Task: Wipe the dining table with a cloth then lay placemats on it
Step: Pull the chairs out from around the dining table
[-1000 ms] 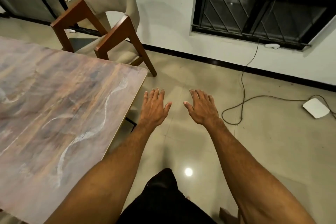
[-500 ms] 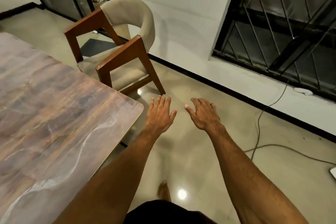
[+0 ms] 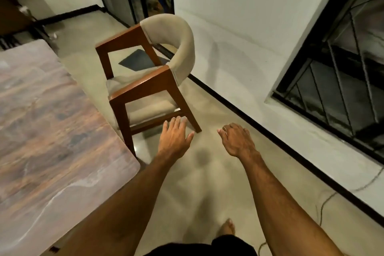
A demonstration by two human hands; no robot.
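From the head view, my left hand [image 3: 173, 138] is stretched out palm down, its fingers [image 3: 177, 124] straight and close together, the thumb spread to the side. It holds nothing and touches nothing. In the picture its fingertips overlap the lower rail of the chair [image 3: 145, 85], but I cannot tell how near they really are. My right hand [image 3: 236, 141] hangs over the floor [image 3: 207, 183] with fingers loosely curled downward. They are mostly hidden behind the back of the hand, and I see nothing in its grasp.

The table [image 3: 52, 127] fills the left side. Its wood-grain top is bare where I see it, cut off by the left and bottom edges of the frame. Its rounded near corner sits just left of my left forearm. The far left corner of the room is blurred and I cannot make out what stands there. A dark mat [image 3: 141, 61] shows only through the chair frame.

The chair stands just beyond the table corner, its front leg close to the table edge. Between chair and skirting [image 3: 249, 118] runs a strip of open floor, where my bare foot [image 3: 228, 227] is planted. A cable [image 3: 324, 203] trails along the wall at lower right, below the barred window [image 3: 342, 81].
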